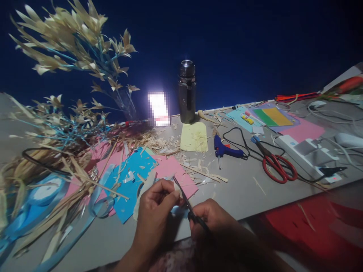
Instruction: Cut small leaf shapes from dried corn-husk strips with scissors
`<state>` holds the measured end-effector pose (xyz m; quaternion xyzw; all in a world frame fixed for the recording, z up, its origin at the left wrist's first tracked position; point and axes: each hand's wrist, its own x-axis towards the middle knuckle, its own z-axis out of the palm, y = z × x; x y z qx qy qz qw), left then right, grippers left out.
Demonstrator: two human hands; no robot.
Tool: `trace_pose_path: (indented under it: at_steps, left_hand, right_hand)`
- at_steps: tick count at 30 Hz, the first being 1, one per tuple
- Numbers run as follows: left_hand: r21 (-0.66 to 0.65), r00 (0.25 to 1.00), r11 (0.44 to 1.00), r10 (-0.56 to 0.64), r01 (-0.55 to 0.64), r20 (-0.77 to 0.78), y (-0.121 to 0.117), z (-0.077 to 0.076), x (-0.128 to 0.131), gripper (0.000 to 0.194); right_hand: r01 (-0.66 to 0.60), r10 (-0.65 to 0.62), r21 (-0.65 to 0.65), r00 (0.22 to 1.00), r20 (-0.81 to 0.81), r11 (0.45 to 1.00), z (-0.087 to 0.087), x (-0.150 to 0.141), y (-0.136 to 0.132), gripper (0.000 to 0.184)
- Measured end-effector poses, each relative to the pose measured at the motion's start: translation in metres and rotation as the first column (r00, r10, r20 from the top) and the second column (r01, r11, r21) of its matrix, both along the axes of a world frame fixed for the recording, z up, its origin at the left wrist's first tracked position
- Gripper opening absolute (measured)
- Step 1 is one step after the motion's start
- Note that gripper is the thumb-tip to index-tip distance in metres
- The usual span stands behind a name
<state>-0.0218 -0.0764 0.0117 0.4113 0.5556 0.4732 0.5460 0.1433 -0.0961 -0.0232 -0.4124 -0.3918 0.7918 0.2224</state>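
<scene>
Near the table's front edge, my left hand (155, 206) is closed, with thumb and forefinger pinching a small pale piece of dried husk (177, 188). My right hand (212, 217) grips dark-handled scissors (185, 198), whose blades point up and away, right beside the pinched piece. A longer pale husk strip (146, 189) shows behind my left hand; whether the hand holds it too, I cannot tell. Under and beyond my hands lie a blue paper sheet (127, 181) and a pink paper sheet (177, 170), both strewn with husk scraps.
A branch with husk leaves (110, 64) and light-blue stems rises at left, above a blue ribbon roll (47, 190). A dark flask (187, 98) stands at the back beside a bright lit panel (159, 107). Rightward lie a blue glue gun (229, 150), red-handled scissors (276, 168) and a power strip (306, 156).
</scene>
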Motion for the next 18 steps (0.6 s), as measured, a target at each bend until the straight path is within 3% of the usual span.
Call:
trace_pose_path:
  at_steps: [9,13,18]
  left_hand:
    - [0.1,0.99,0.995,-0.01,0.024,-0.138,-0.0041,0.0,-0.0041,0.017]
    - [0.11,0.99,0.994,-0.013,0.028,-0.137,-0.0041,0.003,-0.0031,0.018]
    - [0.058,0.995,0.997,-0.044,0.05,-0.091,-0.0039,-0.0001,-0.0035,0.015]
  right_hand:
    - [-0.007,0.006,-0.022,0.999,-0.04,1.0,0.0068,0.0006,-0.0049,0.015]
    - [0.007,-0.011,-0.066,0.998,-0.057,0.998,0.0092,0.0012,-0.0053,0.02]
    - [-0.004,0.005,0.01,0.998,-0.061,1.0,0.0038,0.0017,-0.0056,0.028]
